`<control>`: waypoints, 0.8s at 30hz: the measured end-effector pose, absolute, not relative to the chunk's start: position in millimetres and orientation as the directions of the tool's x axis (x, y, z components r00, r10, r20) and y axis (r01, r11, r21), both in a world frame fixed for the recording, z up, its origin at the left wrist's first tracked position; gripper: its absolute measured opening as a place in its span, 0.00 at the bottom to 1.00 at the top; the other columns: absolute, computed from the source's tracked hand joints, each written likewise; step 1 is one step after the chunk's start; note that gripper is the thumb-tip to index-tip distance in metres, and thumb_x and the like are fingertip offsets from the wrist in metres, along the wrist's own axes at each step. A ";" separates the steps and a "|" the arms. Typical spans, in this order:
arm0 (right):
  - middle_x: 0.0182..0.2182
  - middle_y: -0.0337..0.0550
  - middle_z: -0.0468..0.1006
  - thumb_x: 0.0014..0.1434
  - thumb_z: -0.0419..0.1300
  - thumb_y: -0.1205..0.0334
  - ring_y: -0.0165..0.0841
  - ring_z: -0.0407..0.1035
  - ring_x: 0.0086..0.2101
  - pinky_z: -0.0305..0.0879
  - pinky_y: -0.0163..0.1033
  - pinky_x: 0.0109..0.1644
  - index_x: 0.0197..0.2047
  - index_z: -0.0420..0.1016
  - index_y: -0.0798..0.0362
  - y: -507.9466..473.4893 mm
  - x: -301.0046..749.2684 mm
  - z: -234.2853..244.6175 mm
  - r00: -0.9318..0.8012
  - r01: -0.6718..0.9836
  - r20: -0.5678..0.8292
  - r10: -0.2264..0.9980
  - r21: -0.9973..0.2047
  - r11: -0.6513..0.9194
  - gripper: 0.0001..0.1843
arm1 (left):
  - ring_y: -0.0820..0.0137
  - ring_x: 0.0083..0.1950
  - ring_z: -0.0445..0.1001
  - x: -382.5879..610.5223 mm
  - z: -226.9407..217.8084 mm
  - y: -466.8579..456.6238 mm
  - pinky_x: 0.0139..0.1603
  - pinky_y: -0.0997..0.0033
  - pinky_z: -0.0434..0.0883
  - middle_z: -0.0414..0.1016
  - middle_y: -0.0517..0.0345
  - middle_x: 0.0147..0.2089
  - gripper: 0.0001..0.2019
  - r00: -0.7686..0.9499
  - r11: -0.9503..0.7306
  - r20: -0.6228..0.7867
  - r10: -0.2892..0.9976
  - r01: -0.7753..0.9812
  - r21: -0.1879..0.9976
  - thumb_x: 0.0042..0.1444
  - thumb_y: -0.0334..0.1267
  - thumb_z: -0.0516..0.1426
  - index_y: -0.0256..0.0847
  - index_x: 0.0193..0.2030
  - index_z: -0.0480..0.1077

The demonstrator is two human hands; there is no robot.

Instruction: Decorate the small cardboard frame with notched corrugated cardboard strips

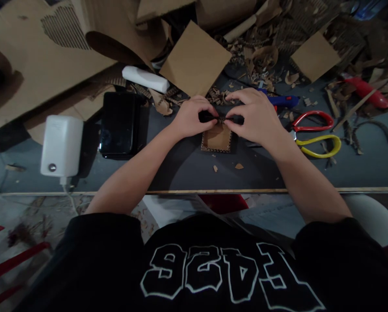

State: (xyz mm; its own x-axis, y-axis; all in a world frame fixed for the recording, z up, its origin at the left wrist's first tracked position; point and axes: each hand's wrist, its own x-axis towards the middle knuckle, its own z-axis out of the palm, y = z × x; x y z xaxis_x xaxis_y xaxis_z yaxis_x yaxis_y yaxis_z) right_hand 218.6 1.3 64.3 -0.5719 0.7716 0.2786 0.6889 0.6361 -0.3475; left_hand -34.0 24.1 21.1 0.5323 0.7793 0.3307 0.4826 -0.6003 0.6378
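Observation:
A small square cardboard tray (216, 151) with corrugated edging along its sides lies on the dark tabletop before me. At its far edge is a thin corrugated cardboard strip (221, 120), dark and partly covered by fingers. My left hand (194, 116) pinches the strip's left end between thumb and forefinger. From the other side, my right hand (256, 113) pinches the right end, its other fingers curled loosely. Whether the strip is fixed to the tray I cannot tell.
Scissors (317, 146) with red and yellow handles and a blue glue gun (283, 101) lie on the right. At left are a black box-like device (118, 123) and a white power bank (62, 145). Square cardboard (195, 58) and scraps crowd the back; a red-handled tool (369, 92) lies far right.

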 end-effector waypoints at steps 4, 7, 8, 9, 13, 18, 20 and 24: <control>0.62 0.45 0.84 0.66 0.65 0.59 0.56 0.74 0.63 0.72 0.68 0.67 0.40 0.89 0.43 1.8 216.9 63.3 -0.586 0.673 0.270 0.764 -0.364 0.644 0.08 | 0.59 0.54 0.84 -32.0 20.8 23.5 0.63 0.54 0.79 0.90 0.55 0.47 0.09 0.541 -0.617 0.346 0.767 0.472 0.629 0.60 0.45 0.66 0.46 0.43 0.84; 0.62 0.45 0.84 0.68 0.64 0.59 0.56 0.74 0.62 0.71 0.68 0.67 0.40 0.89 0.42 1.7 215.8 64.4 -0.601 0.663 0.251 0.758 -0.373 0.649 0.10 | 0.58 0.55 0.83 -29.0 19.8 21.7 0.65 0.51 0.77 0.89 0.56 0.46 0.09 0.543 -0.626 0.351 0.763 0.483 0.612 0.62 0.46 0.65 0.46 0.43 0.83; 0.62 0.45 0.84 0.68 0.64 0.59 0.56 0.74 0.63 0.71 0.68 0.67 0.40 0.89 0.42 1.6 215.6 64.8 -0.603 0.662 0.247 0.759 -0.375 0.648 0.10 | 0.58 0.56 0.83 -28.0 19.3 21.1 0.66 0.51 0.76 0.89 0.57 0.46 0.08 0.544 -0.629 0.354 0.761 0.486 0.606 0.62 0.46 0.65 0.46 0.43 0.83; 0.62 0.46 0.84 0.68 0.64 0.59 0.57 0.74 0.63 0.71 0.68 0.67 0.40 0.89 0.43 1.5 215.5 65.2 -0.604 0.662 0.243 0.759 -0.376 0.648 0.10 | 0.58 0.56 0.83 -27.3 18.7 20.7 0.66 0.50 0.76 0.89 0.57 0.45 0.08 0.543 -0.633 0.359 0.759 0.488 0.601 0.62 0.45 0.65 0.46 0.42 0.83; 0.62 0.47 0.83 0.68 0.63 0.59 0.58 0.73 0.64 0.70 0.69 0.67 0.41 0.89 0.43 0.2 214.9 65.6 -0.604 0.671 0.238 0.761 -0.364 0.646 0.10 | 0.57 0.57 0.83 -25.9 16.8 20.3 0.66 0.50 0.76 0.89 0.57 0.45 0.06 0.543 -0.645 0.373 0.752 0.488 0.588 0.62 0.44 0.65 0.46 0.40 0.82; 0.64 0.50 0.81 0.69 0.60 0.58 0.57 0.73 0.65 0.68 0.66 0.69 0.49 0.89 0.45 -2.8 211.4 67.4 -0.639 0.633 0.248 0.728 -0.368 0.681 0.14 | 0.56 0.58 0.82 -25.6 23.4 15.3 0.69 0.46 0.75 0.88 0.56 0.46 0.10 0.511 -0.638 0.390 0.766 0.523 0.565 0.64 0.49 0.64 0.47 0.42 0.81; 0.64 0.51 0.82 0.71 0.59 0.57 0.56 0.73 0.64 0.68 0.65 0.69 0.51 0.88 0.46 -4.4 210.7 70.7 -0.647 0.631 0.247 0.722 -0.359 0.688 0.16 | 0.55 0.60 0.82 -26.1 29.1 10.4 0.70 0.44 0.74 0.88 0.55 0.49 0.12 0.484 -0.639 0.418 0.769 0.542 0.547 0.66 0.52 0.63 0.48 0.44 0.82; 0.61 0.48 0.84 0.73 0.59 0.54 0.56 0.74 0.64 0.68 0.65 0.70 0.52 0.88 0.43 -6.1 214.4 77.0 -0.607 0.654 0.312 0.731 -0.327 0.682 0.16 | 0.55 0.62 0.82 -30.2 34.2 4.9 0.73 0.43 0.74 0.88 0.53 0.54 0.16 0.450 -0.670 0.498 0.742 0.533 0.517 0.68 0.56 0.62 0.49 0.49 0.82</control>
State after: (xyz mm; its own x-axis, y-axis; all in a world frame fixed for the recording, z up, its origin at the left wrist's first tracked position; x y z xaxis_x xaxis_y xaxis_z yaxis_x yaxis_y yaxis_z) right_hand 214.4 -6.1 77.0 -0.6069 0.7312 0.3116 0.6538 0.6822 -0.3275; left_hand -30.2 4.9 34.2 0.4497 0.7418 0.4975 0.5333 -0.6698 0.5166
